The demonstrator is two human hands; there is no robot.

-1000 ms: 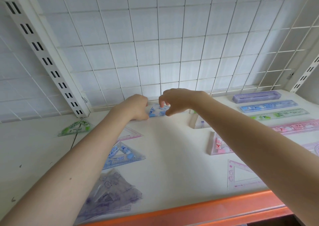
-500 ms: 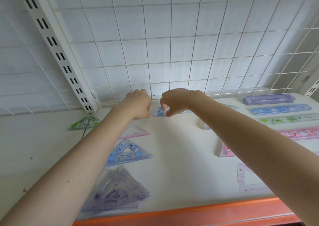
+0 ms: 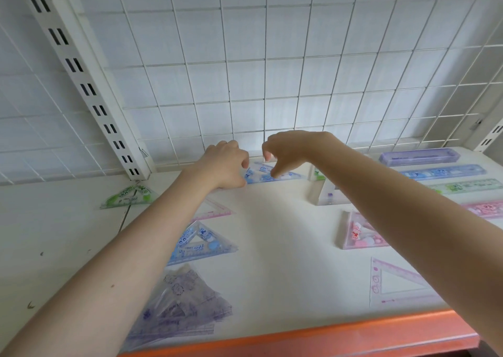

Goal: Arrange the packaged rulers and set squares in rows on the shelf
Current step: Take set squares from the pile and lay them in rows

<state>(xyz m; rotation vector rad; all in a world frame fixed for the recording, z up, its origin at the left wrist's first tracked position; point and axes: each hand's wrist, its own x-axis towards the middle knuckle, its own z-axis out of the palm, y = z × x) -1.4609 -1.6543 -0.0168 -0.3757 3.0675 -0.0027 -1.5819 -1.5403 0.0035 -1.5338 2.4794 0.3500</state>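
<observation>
At the shelf's [image 3: 285, 247] back edge, my left hand [image 3: 226, 166] and right hand [image 3: 288, 149] each pinched the blue set square packet [image 3: 269, 175], squaring it to the row.

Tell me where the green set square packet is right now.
In the head view, the green set square packet lies flat at the back left of the shelf, just below the slotted upright and left of the left hand.

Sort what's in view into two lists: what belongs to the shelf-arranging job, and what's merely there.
Job:
blue set square, touched by left hand and right hand
green set square
purple set squares
pink ruler pack
purple ruler case
shelf

Merely there:
wire grid
slotted upright
</observation>
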